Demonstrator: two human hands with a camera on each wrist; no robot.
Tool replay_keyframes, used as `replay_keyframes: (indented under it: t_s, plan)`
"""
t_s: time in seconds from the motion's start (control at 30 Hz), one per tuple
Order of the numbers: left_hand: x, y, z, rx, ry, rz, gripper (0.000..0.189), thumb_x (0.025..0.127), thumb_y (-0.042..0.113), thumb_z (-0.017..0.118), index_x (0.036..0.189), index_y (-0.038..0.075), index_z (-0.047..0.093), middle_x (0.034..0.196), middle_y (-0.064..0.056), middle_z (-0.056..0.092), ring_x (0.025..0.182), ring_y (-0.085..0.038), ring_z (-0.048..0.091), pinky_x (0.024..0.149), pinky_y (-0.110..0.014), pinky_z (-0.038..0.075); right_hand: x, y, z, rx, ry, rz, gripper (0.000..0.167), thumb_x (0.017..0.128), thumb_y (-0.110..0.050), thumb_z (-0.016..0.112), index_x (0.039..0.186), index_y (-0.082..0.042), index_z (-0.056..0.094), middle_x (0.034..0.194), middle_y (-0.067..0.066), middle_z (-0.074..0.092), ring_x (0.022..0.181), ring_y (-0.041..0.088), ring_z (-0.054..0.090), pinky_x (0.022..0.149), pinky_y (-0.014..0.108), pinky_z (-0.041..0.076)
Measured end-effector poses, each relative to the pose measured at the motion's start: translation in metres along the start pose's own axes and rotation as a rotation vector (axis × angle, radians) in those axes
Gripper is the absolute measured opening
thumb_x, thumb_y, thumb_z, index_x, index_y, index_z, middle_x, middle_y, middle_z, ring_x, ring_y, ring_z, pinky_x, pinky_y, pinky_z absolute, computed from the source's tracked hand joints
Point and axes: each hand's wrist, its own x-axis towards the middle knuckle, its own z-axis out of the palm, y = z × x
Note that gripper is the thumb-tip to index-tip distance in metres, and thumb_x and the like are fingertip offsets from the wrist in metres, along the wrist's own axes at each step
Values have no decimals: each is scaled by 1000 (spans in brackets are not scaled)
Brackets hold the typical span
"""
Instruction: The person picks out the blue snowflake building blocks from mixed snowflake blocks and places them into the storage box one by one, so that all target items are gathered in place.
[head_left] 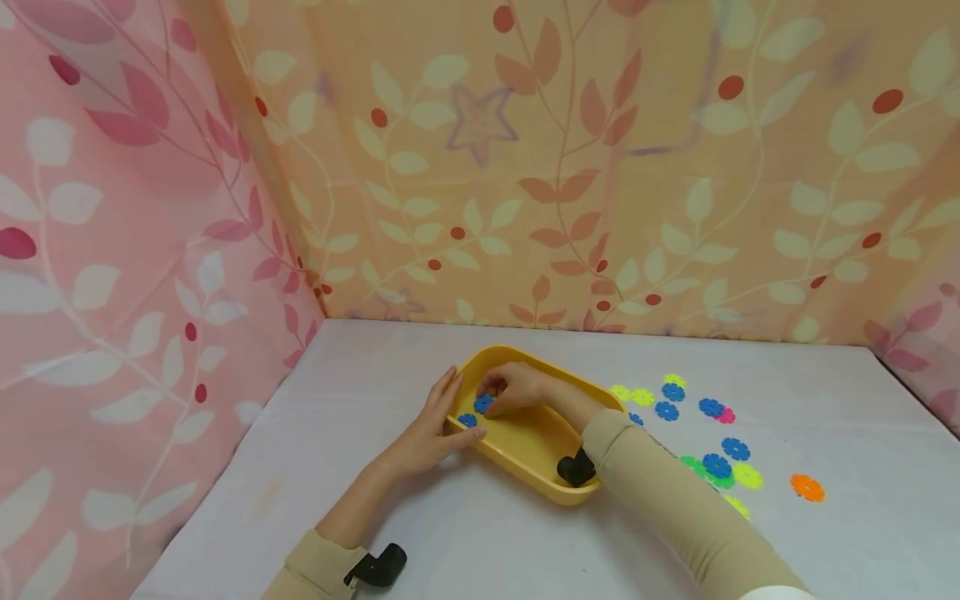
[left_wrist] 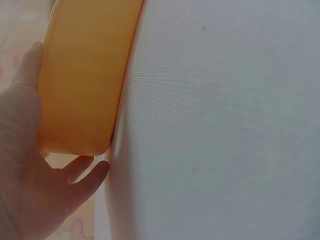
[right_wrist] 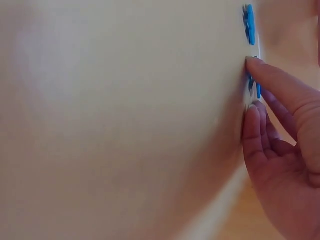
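A yellow plastic tray sits at an angle on the table. My left hand holds its left corner, thumb at the near rim and fingers along the end wall; the left wrist view shows this hand around the tray's end. Inside the tray, my right hand has thumb and fingertips around a blue notched flower-shaped disc, low at the floor. Beside it lies a second blue disc. In the right wrist view, the right hand's fingertips flank a blue disc seen edge-on.
Right of the tray lie loose flower discs: several blue, several yellow, green, a pink one and an orange one. Some are hidden behind the right forearm. A patterned curtain stands behind the white table.
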Motion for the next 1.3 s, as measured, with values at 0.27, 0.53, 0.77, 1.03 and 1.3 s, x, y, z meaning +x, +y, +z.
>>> replay_keyframes:
  t_s: [0.27,0.53,0.77,1.03,1.3]
  plan:
    - [0,2,-1,11,-9,8,94,91,43,67,158,13,8,163,1,-7,148,-26,2,115,-53,12,-3,0,0,36,-5,-1,29,83,-13,79,108,-4,68,88,3,59,82,13,51,74,22,44]
    - [0,2,0,2,-5,8,93,92,42,67,158,14,8,162,2,-7,148,-27,2,115,-55,12,-4,2,0,46,-3,24,29,83,-14,79,109,-6,69,88,0,58,83,14,51,75,22,43]
    - [-2,4,-1,14,-10,-7,93,91,44,67,158,14,8,162,2,-7,148,-27,3,115,-54,12,-9,-7,-17,86,56,-18,32,85,-19,77,113,-5,69,96,3,63,87,15,56,77,25,47]
    - [-1,4,-1,15,-1,-1,95,90,41,69,157,11,11,163,1,-6,148,-27,3,116,-52,12,-50,-24,-59,262,247,-9,38,89,-23,73,122,-5,66,117,11,65,101,22,60,91,33,49]
    - [-1,1,0,14,-3,0,95,90,42,70,158,11,11,162,3,-7,148,-25,2,116,-51,10,-113,-3,-82,453,411,102,40,94,-24,67,129,-7,60,123,12,60,113,30,57,97,40,48]
